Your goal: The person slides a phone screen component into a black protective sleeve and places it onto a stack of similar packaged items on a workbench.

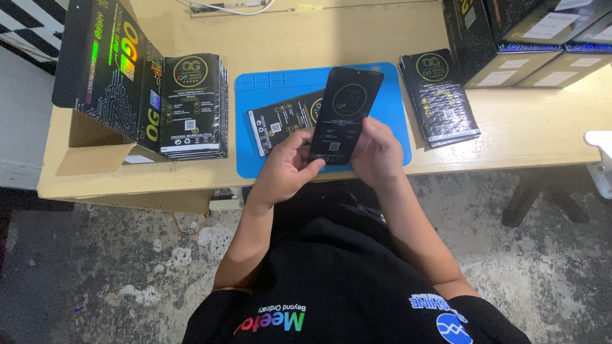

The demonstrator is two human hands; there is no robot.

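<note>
Holding one black packet — left hand, right hand — over blue mat.

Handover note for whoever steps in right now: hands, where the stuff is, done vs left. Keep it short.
Left hand and right hand both hold one black flat pack upright over the blue mat.
One more pack lies on the mat.
Stack stands left beside the open carton; another stack lies right of the mat.
Done: cannot tell.
Left: held pack not yet set down.
</note>
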